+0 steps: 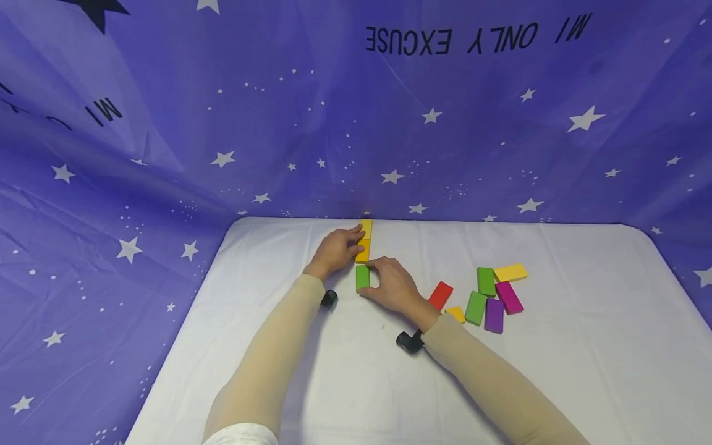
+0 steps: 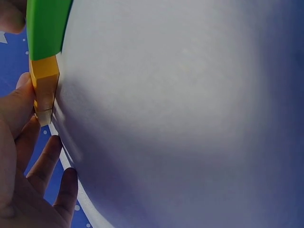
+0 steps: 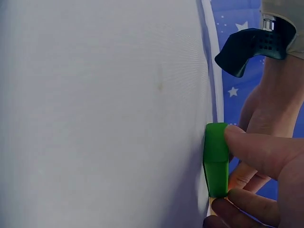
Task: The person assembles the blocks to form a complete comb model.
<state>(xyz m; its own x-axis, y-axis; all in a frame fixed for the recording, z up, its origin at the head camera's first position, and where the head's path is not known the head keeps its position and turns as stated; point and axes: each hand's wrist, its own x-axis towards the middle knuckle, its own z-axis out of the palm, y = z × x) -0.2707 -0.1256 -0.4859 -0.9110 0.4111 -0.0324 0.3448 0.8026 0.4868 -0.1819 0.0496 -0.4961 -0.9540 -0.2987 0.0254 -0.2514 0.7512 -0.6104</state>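
My right hand [image 1: 396, 285] pinches a green block [image 1: 363, 279] lengthwise, thumb at its near end and fingers at the far end. In the right wrist view that green block [image 3: 216, 159] lies flat on the white cloth. Just beyond it lies an orange block [image 1: 363, 251], with a yellow block [image 1: 366, 228] end to end behind it in the same line. My left hand [image 1: 335, 250] rests beside these two, its fingertips touching them. The left wrist view shows the left thumb [image 2: 21, 102] against the orange block [image 2: 45, 83], the other fingers spread and fairly straight.
Right of my right hand lie loose blocks: red [image 1: 441, 295], orange [image 1: 456, 314], two green [image 1: 475, 308], purple [image 1: 494, 315], magenta [image 1: 509, 297] and yellow [image 1: 510, 272]. The white-covered table [image 1: 356, 383] meets a purple starry cloth [image 1: 334, 154] at the back and sides.
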